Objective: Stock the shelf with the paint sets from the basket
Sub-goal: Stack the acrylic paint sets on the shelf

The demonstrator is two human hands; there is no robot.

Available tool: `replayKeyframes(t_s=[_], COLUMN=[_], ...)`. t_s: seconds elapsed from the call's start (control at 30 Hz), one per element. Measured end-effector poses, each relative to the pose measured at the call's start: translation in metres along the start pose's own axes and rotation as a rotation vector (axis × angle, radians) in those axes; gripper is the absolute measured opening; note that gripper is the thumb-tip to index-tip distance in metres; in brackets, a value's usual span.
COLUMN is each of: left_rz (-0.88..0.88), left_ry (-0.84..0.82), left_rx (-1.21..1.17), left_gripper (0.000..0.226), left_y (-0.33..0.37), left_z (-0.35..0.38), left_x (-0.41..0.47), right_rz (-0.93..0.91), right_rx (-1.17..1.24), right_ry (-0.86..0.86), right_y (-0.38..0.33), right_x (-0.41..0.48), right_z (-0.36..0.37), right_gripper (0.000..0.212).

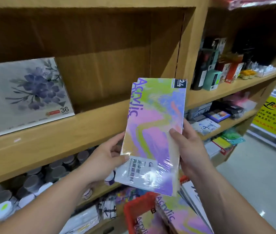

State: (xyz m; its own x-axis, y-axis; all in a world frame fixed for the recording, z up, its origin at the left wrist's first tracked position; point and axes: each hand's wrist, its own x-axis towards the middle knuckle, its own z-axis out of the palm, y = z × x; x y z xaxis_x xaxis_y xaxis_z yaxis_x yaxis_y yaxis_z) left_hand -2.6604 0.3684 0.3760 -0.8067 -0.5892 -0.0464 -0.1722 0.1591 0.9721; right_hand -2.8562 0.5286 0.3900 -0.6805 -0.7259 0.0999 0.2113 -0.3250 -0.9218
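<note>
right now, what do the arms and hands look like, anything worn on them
The left hand and right hand are bare, with no gloves or rings in view. The left forearm and right forearm are uncovered down to the frame edge, with no sleeves, watch, bracelets or markings visible.

2 sets (155, 125) in the grip. Below it: 1 basket (134, 210), at least 2 more sets (181, 218) inside. Up-left: 1 floral box (24, 95).

Art-supply shop: stocked wooden shelves (231, 86)
</note>
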Motion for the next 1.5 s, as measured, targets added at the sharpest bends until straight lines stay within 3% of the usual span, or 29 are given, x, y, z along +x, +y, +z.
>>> replayKeyframes(t_s=[0.17,0.33,0.47,0.53,0.63,0.7,0.83,0.9,0.97,1.03,1.1,1.17,1.27,1.5], left_rz=[0.095,0.152,0.064,-0.082,-0.053,0.029,0.147,0.210,0.217,0.210,0.211,0.226,0.232,0.261], left_ry=[0.014,0.293,0.462,0.439,0.381,0.385,0.390,0.398,0.409,0.443,0.493,0.537,0.591,0.753], left_rx=[0.140,0.187,0.366,0.572,0.603,0.547,0.402,0.356,0.355,0.371,0.406,0.419,0.366,0.404], left_gripper=[0.064,0.077,0.064,0.085,0.077,0.078,0.053,0.060,0.066,0.069,0.070,0.067,0.065,0.060], left_y=[0.000,0.017,0.036,0.043,0.039,0.028,0.025,0.027,0.027,0.026,0.024,0.021,0.018,0.017], left_z=[-0.065,-0.150,-0.205,-0.219,-0.222,-0.220,-0.216,-0.216,-0.213,-0.209,-0.205,-0.201,-0.193,-0.176], left_x=[0.049,0.087,0.102,0.104,0.109,0.116,0.122,0.124,0.122,0.120,0.117,0.117,0.119,0.129], right_rz=[-0.195,-0.295,-0.293,-0.245,-0.212,-0.201,-0.183,-0.249,-0.396,-0.502,-0.519,-0.457,-0.315,-0.191], right_rx=[-0.425,-0.704,-1.125,-1.310,-1.510,-1.529,-1.546,-1.624,-1.670,-1.546,-1.335,-1.186,-0.997,-0.916], right_ry=[0.003,-0.110,-0.242,-0.327,-0.428,-0.440,-0.401,-0.312,-0.074,0.282,0.559,0.690,0.670,0.299], right_y=[-0.013,-0.042,-0.064,-0.066,-0.064,-0.064,-0.060,-0.052,-0.036,-0.014,0.010,0.030,0.050,0.066], right_x=[0.045,0.090,0.118,0.128,0.140,0.148,0.161,0.165,0.160,0.146,0.136,0.133,0.143,0.192], right_z=[0.043,0.095,0.131,0.149,0.168,0.175,0.175,0.170,0.161,0.149,0.136,0.120,0.101,0.074], right_gripper=[0.054,0.058,0.046,0.047,0.052,0.053,0.054,0.051,0.055,0.077,0.100,0.115,0.124,0.120])
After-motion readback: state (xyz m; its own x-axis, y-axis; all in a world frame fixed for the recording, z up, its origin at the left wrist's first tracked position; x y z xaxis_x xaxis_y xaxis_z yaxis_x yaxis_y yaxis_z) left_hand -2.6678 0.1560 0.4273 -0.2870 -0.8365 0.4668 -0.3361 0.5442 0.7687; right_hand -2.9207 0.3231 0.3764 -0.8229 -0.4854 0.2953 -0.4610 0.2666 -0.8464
